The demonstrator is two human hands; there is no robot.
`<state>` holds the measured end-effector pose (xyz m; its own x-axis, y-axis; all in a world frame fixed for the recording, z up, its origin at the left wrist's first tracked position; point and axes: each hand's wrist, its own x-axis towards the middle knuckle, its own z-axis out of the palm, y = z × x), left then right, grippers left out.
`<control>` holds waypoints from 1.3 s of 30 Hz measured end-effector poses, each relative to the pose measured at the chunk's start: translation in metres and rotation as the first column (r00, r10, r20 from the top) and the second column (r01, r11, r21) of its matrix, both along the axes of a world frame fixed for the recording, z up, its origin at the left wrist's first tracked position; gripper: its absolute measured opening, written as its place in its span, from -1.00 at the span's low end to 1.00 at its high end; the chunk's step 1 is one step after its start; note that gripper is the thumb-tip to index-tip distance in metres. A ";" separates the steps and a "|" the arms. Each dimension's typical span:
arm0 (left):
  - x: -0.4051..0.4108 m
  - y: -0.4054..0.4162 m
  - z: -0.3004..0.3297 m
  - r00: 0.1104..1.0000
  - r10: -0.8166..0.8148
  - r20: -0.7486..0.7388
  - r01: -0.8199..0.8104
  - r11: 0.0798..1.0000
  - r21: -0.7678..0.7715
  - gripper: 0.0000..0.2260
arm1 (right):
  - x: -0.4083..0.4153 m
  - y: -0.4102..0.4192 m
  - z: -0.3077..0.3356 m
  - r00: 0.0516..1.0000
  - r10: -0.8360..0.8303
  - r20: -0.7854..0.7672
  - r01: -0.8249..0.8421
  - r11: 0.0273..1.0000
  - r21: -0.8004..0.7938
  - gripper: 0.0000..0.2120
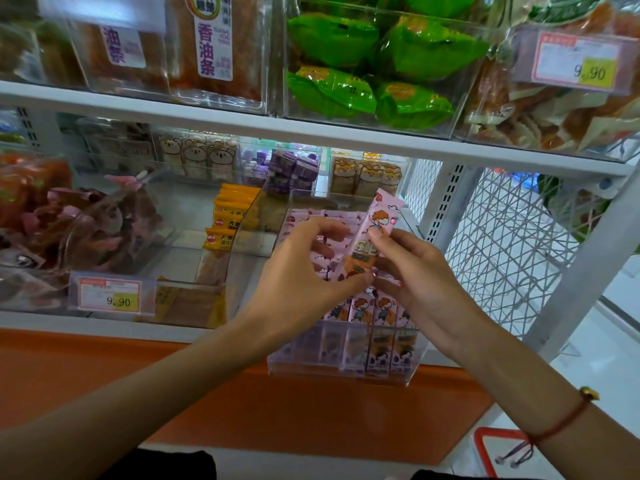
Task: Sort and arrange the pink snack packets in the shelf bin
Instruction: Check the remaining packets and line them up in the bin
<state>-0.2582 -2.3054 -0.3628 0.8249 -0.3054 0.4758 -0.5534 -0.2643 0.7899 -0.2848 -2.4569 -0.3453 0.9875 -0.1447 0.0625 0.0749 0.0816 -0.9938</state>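
Packet: one pink packet [372,233] held upright and slightly tilted above the bin [401,370], over the rows of like packets [367,308] standing inside.
Right hand: right hand [412,271] pinches the packet's middle, thumb on its face.
Left hand: left hand [301,271] pinches the lower end; fingers [329,226] curled near the side.
Handling: likely light, thin, crinkly film, a bit slippery; soft contents may crush.
Hold: by the long edges near the middle, lightly.
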 end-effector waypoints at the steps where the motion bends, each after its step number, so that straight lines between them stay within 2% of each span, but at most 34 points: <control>1: 0.000 -0.001 0.000 1.000 0.001 0.015 -0.001 1.000 0.001 -0.54 | 0.000 0.000 -0.001 1.000 0.005 0.007 -0.005 1.000 -0.009 -0.64; 3: 0.000 -0.002 0.000 0.999 -0.012 0.039 0.012 1.000 0.001 -0.61 | 0.001 -0.003 -0.001 1.000 0.020 0.024 -0.020 1.000 -0.017 -0.65; 6: 0.003 0.001 0.001 0.996 -0.028 0.085 0.023 0.998 0.054 -0.69 | 0.000 -0.009 0.003 0.994 0.091 0.054 -0.091 0.996 0.005 -0.87; 8: 0.005 0.002 0.000 0.994 -0.061 0.088 0.052 0.994 0.092 -0.70 | -0.001 -0.011 0.003 0.991 0.111 0.074 -0.113 0.993 0.018 -0.91; 10: 0.006 0.003 -0.002 0.992 -0.061 0.115 0.047 0.991 0.128 -0.69 | -0.001 -0.011 0.001 0.993 0.058 0.102 -0.054 0.998 -0.043 -0.88; 12: 0.006 0.002 -0.003 0.985 -0.013 0.171 -0.015 0.987 0.158 -0.63 | -0.001 -0.009 -0.001 0.991 -0.016 0.134 0.031 0.994 -0.109 -0.75; 14: 0.004 0.001 -0.002 0.972 0.022 0.233 -0.060 0.986 0.157 -0.57 | -0.002 -0.007 -0.001 0.983 -0.059 0.172 0.081 0.989 -0.122 -0.69; 18: 0.003 0.000 0.002 0.963 0.022 0.269 -0.059 0.989 0.132 -0.63 | -0.004 -0.004 0.002 0.968 -0.088 0.235 0.130 0.977 -0.168 -0.55; 20: 0.005 0.001 0.006 0.981 -0.055 0.187 0.033 0.993 0.115 -0.65 | -0.005 -0.006 0.003 0.972 -0.083 0.218 0.127 0.972 -0.197 -0.46; 23: 0.005 0.003 0.013 0.969 -0.227 -0.097 0.225 0.974 -0.033 -0.72 | -0.005 -0.012 0.007 0.983 -0.053 0.176 0.082 0.984 -0.159 -0.53; 26: 0.005 0.003 0.016 0.831 -0.327 -0.450 0.273 0.945 -0.182 -0.79 | -0.004 -0.016 0.009 0.993 -0.076 0.093 0.087 0.988 -0.124 -0.71; 29: 0.007 0.001 0.016 0.718 -0.292 -0.632 0.266 0.954 -0.138 -0.62 | -0.004 -0.017 0.008 0.998 -0.037 -0.047 0.036 0.999 -0.035 -0.72; 33: 0.009 0.001 0.014 0.643 -0.343 -0.685 0.280 0.937 -0.207 -0.62 | -0.004 -0.016 0.007 0.997 -0.020 -0.078 0.021 1.000 0.018 -0.67; 36: 0.012 0.005 0.012 0.665 -0.349 -0.660 0.290 0.935 -0.203 -0.67 | -0.005 -0.017 0.008 0.997 -0.065 -0.036 0.066 0.998 0.013 -0.63; 39: 0.014 0.007 0.013 0.673 -0.323 -0.666 0.241 0.946 -0.216 -0.76 | -0.006 -0.017 0.009 0.992 -0.121 0.033 0.122 0.992 -0.039 -0.66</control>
<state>-0.2444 -2.2982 -0.3501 0.8142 -0.5626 -0.1435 0.1167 -0.0835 0.9896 -0.2910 -2.4738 -0.3360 0.9603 -0.2601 0.1011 0.1126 0.0294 -0.9932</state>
